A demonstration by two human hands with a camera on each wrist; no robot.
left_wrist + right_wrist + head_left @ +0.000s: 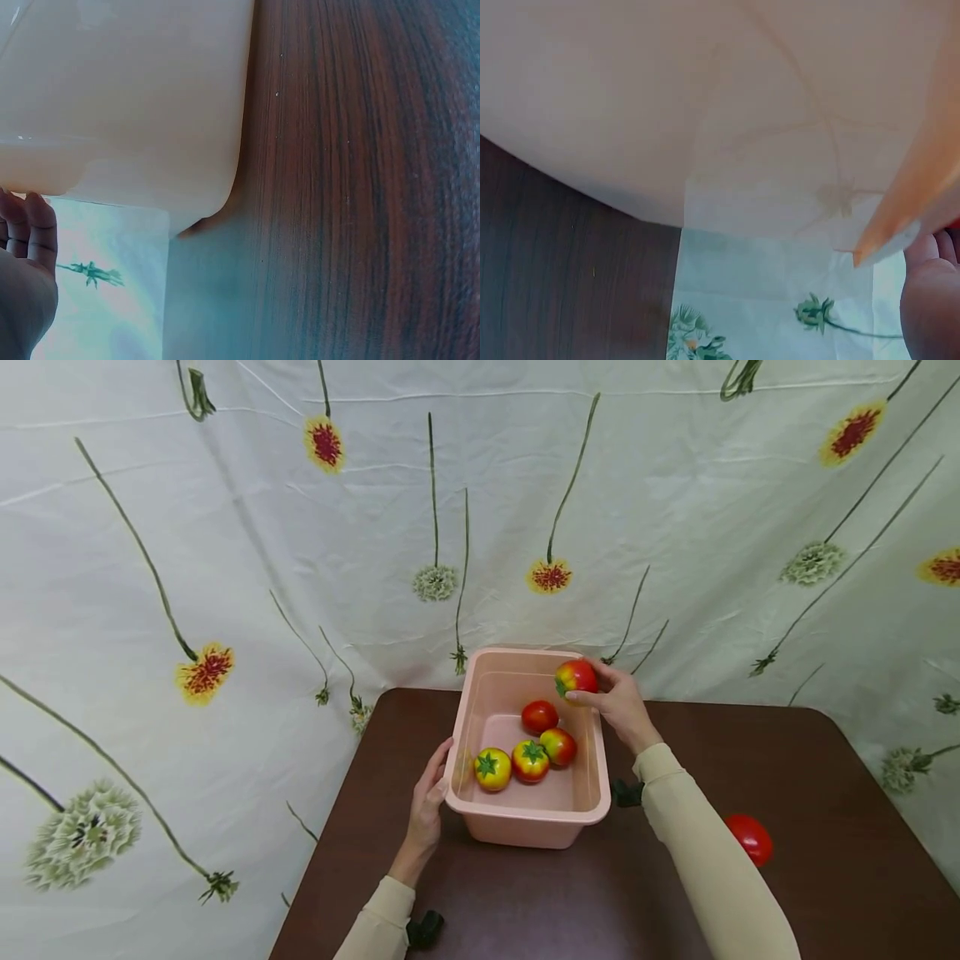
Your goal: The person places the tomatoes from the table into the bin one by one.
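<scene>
Sleeves in cream fill the near edge, both arms reaching over the brown tabletop (525,893). Left hand (429,793) lies flat against the near left wall of the pink bin (525,822), fingers straight. Right hand (618,702) hovers over the bin's far right corner, fingers curled round a red-and-yellow tomato (576,677). Four more tomatoes (530,760) sit inside on the bin floor. One red tomato (750,839) lies on the tabletop, well apart to the right.
</scene>
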